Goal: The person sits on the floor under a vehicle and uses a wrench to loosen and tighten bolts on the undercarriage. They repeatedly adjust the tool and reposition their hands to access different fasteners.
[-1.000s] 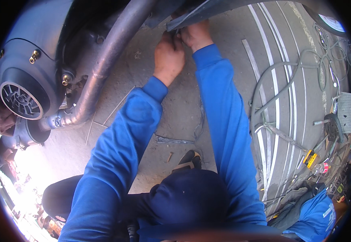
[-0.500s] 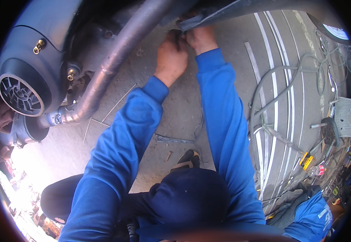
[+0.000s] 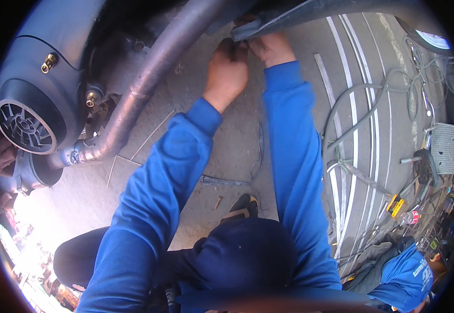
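Note:
Both arms reach up, in blue sleeves, to the underside of a dark curved panel (image 3: 289, 21) at the top of the head view. My left hand (image 3: 227, 75) is closed, its thumb and fingers drawn together just below the panel's pointed end. Beside it, my right hand (image 3: 275, 49) has its fingers curled in toward the left one, partly covered by the panel edge. Whatever sits between the fingers is too dark and small to name. Left of my hands, a bare metal exhaust pipe (image 3: 149, 73) slants down to a weld joint.
A dark housing with a finned round cover (image 3: 26, 126) and brass fittings (image 3: 48, 63) stands at left. Long pale strips (image 3: 349, 83) and a grey hose (image 3: 344, 99) lie on the floor at right. Farther right are a metal plate (image 3: 446, 148), a yellow-black object (image 3: 396, 206) and blue cloth (image 3: 404, 276).
My right hand has shifted a little to the right, opening a slight gap from the left. My left hand has moved slightly right and stays closed by the panel's end.

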A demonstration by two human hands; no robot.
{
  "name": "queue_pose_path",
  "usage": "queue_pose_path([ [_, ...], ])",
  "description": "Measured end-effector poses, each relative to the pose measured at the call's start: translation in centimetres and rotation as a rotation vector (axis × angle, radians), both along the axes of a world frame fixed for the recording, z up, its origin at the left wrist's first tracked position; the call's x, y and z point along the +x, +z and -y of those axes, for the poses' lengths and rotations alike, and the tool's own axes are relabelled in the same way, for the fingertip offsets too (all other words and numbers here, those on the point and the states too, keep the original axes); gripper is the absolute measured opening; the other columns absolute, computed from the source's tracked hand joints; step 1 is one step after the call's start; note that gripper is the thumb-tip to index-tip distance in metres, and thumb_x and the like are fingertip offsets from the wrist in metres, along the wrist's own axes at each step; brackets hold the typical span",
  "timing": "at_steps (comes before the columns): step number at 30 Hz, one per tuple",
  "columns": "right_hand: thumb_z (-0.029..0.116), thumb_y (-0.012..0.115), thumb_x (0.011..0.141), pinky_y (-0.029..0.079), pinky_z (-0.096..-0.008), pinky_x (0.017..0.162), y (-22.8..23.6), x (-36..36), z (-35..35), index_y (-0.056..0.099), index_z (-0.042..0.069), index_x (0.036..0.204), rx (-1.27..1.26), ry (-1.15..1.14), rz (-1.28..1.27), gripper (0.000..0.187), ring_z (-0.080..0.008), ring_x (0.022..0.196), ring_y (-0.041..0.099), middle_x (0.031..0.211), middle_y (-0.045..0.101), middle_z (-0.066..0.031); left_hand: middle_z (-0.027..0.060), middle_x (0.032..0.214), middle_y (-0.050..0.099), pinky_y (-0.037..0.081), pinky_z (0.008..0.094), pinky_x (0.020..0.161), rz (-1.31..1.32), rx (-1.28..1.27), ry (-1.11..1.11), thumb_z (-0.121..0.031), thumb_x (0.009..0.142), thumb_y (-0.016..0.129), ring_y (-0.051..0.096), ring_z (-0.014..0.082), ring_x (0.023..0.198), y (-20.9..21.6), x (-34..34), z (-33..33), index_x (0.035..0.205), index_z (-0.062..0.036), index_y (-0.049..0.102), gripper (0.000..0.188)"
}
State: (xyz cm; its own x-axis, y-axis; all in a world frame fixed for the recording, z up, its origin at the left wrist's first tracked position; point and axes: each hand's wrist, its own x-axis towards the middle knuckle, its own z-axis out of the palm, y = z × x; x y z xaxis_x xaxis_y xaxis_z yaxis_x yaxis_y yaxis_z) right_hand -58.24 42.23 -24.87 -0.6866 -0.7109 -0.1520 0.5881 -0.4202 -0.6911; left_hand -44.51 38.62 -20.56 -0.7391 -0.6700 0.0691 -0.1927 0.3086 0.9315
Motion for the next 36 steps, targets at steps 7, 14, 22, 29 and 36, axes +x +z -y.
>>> queue_pose_path([
  [7,0.025,0.051,0.094,0.051,-0.0396,0.069,-1.0,0.1,0.4,0.054,0.004,0.103,-0.024,-0.101,-0.029,0.023,-0.0275,0.091,0.061,0.102,0.061,-0.0142,0.0291,0.098,0.062,0.046,0.0441,0.081,-0.095,-0.008,0.039,-0.019,0.092,0.047,0.058,0.0459,0.096,-0.2,-0.9,-1.1,0.1,0.0054,0.057,0.027],
  [14,0.012,0.06,0.09,0.055,-0.0403,0.084,-1.5,-0.9,-0.1,0.056,0.006,0.117,-0.269,0.138,0.188,0.028,-0.0245,0.098,0.063,0.105,0.064,-0.0109,0.0099,0.082,0.058,0.043,0.0317,0.057,0.009,0.216,-0.107,-0.013,0.091,0.05,0.056,0.0189,0.066,2.5,-0.6,-0.4,0.1,0.0002,0.056,0.017],
  [22,0.032,0.055,0.093,0.05,-0.0464,0.092,-2.6,-2.5,-0.8,0.056,0.006,0.122,-0.348,-0.02,0.331,0.039,-0.0312,0.103,0.061,0.114,0.063,-0.0144,0.0052,0.074,0.05,0.037,0.0312,0.047,0.012,0.719,-0.03,-0.01,0.09,0.05,0.045,0.014,0.055,6.2,-1.9,-1.8,0.089,-0.0027,0.053,0.008],
  [29,0.034,0.051,0.094,0.049,-0.046,0.093,-0.8,-5.4,-1.0,0.055,0.006,0.122,-0.38,-0.121,0.294,0.039,-0.0306,0.105,0.06,0.116,0.062,-0.0131,0.0097,0.087,0.057,0.043,0.033,0.054,0.028,0.488,0.018,-0.008,0.08,0.06,0.053,0.0183,0.064,5.6,-3.4,-2.8,0.1,0.0018,0.056,0.023],
  [36,0.034,0.049,0.094,0.048,-0.0456,0.093,1.5,-6.1,0.0,0.055,0.007,0.121,-0.356,-0.206,0.284,0.039,-0.0301,0.106,0.059,0.116,0.062,-0.0122,0.0217,0.104,0.066,0.05,0.0392,0.086,0.28,0.006,0.066,-0.019,0.081,0.052,0.062,0.0374,0.101,4.8,-4.8,-3.0,0.102,-0.0019,0.067,0.031],
])
